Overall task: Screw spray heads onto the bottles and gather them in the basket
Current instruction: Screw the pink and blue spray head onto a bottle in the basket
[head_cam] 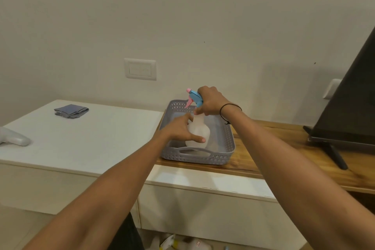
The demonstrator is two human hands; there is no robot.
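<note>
A white translucent bottle (197,132) stands upright inside the grey lattice basket (223,156) on the wooden shelf. A blue spray head with a pink trigger and nozzle (193,98) sits on its neck. My right hand (210,100) is closed around the spray head from the right. My left hand (183,131) rests against the left side of the bottle, thumb across its front and fingers spread behind it.
A folded grey cloth (71,110) lies at the back of the white cabinet top (81,144). A white object (14,138) pokes in at the far left edge. A dark TV on a stand (345,107) occupies the right of the shelf. Items lie on the floor below.
</note>
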